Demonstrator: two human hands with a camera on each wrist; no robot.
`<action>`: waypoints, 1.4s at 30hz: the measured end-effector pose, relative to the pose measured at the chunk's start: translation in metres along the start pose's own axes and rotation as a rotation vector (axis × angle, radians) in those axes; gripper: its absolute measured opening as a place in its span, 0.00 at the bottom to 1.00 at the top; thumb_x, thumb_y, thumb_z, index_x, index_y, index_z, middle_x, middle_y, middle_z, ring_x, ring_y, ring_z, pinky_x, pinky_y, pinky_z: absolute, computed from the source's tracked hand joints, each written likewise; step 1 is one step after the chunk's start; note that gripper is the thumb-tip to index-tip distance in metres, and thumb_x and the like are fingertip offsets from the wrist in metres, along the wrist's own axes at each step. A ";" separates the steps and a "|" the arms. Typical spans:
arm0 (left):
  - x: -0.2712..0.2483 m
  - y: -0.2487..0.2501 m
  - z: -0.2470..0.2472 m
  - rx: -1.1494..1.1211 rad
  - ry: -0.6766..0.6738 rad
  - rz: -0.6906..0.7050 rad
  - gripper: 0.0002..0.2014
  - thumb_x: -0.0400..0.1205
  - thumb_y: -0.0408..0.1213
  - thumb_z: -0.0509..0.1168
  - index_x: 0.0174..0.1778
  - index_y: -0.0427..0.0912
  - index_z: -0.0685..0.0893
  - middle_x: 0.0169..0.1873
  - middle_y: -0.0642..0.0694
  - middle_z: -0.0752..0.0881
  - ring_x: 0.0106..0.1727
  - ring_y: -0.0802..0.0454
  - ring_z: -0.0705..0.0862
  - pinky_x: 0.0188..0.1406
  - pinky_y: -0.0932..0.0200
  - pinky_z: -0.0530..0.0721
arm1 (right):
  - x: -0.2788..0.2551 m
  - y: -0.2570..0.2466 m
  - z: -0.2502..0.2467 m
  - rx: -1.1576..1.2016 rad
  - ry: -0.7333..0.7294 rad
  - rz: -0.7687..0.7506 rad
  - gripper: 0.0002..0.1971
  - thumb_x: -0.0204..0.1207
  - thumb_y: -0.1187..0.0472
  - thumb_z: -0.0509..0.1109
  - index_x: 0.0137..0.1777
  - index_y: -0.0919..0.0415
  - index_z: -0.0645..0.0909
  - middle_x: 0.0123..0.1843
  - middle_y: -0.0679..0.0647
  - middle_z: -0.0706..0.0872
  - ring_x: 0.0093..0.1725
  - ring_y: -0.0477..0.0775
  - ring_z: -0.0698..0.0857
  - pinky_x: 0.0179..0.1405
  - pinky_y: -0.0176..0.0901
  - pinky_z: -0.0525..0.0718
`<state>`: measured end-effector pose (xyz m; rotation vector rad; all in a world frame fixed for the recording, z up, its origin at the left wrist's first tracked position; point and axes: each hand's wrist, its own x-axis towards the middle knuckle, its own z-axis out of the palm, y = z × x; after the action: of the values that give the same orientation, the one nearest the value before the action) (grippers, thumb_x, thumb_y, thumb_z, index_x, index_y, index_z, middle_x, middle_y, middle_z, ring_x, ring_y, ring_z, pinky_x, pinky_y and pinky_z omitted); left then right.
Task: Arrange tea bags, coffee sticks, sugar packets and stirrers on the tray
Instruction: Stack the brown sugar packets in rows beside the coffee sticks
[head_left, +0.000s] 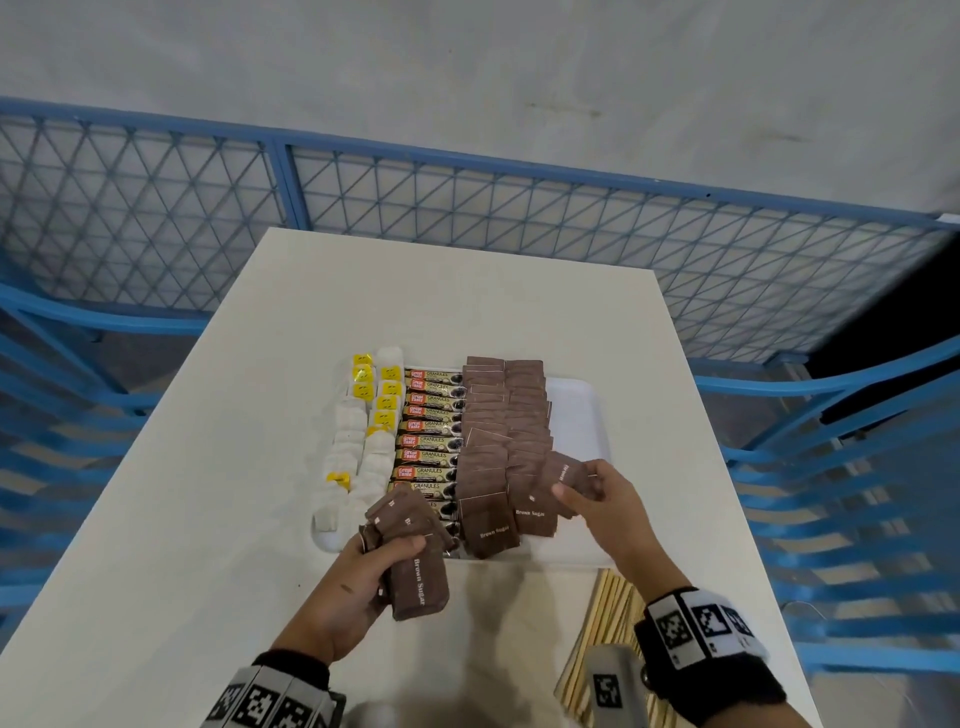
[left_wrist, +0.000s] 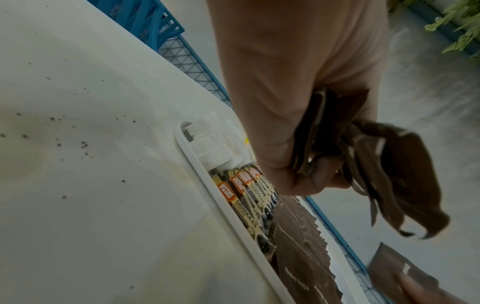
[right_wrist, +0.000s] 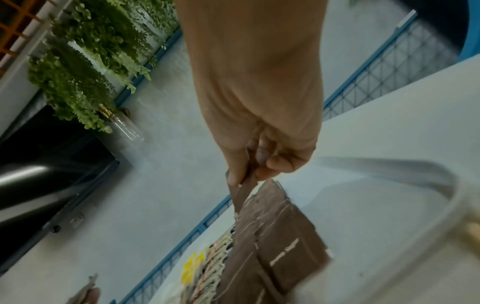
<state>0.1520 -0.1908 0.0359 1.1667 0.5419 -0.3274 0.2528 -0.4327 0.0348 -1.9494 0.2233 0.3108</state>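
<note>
A white tray (head_left: 579, 410) on the table holds white and yellow tea bags (head_left: 363, 431), a column of coffee sticks (head_left: 428, 431) and two rows of brown sugar packets (head_left: 506, 431). My left hand (head_left: 374, 566) grips a stack of brown sugar packets (head_left: 415, 571) at the tray's near edge; in the left wrist view the stack (left_wrist: 376, 164) fans out of my fist (left_wrist: 298, 144). My right hand (head_left: 592, 493) pinches one brown sugar packet (head_left: 563, 475) over the near right end of the sugar rows; the right wrist view shows that packet (right_wrist: 242, 193) between thumb and fingers (right_wrist: 280, 164).
Wooden stirrers (head_left: 602, 639) lie on the white table (head_left: 208, 493) near my right wrist, outside the tray. The tray's right third is bare. A blue mesh fence (head_left: 467, 208) and blue crates (head_left: 857, 493) surround the table.
</note>
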 end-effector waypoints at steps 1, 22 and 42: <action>0.000 0.000 -0.001 -0.002 0.010 -0.001 0.08 0.79 0.27 0.64 0.49 0.41 0.85 0.34 0.47 0.90 0.35 0.53 0.88 0.34 0.57 0.82 | 0.002 0.005 -0.004 -0.047 0.011 -0.021 0.05 0.73 0.63 0.74 0.45 0.60 0.81 0.40 0.54 0.86 0.38 0.50 0.82 0.40 0.35 0.79; -0.004 0.003 -0.004 0.001 0.055 -0.010 0.09 0.79 0.28 0.64 0.51 0.40 0.85 0.36 0.45 0.91 0.41 0.48 0.87 0.41 0.54 0.82 | 0.020 0.030 0.019 -0.598 -0.102 -0.185 0.06 0.71 0.60 0.75 0.46 0.60 0.84 0.43 0.49 0.79 0.43 0.45 0.75 0.36 0.24 0.69; -0.004 0.004 -0.003 0.016 0.026 -0.006 0.09 0.80 0.27 0.62 0.51 0.39 0.85 0.35 0.46 0.91 0.36 0.53 0.89 0.39 0.55 0.83 | 0.004 0.038 0.057 -0.931 -0.282 -0.735 0.25 0.71 0.50 0.72 0.67 0.54 0.77 0.64 0.55 0.78 0.63 0.59 0.74 0.65 0.52 0.69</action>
<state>0.1502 -0.1871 0.0404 1.1858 0.5664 -0.3228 0.2393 -0.3947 -0.0207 -2.6724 -0.9679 0.1987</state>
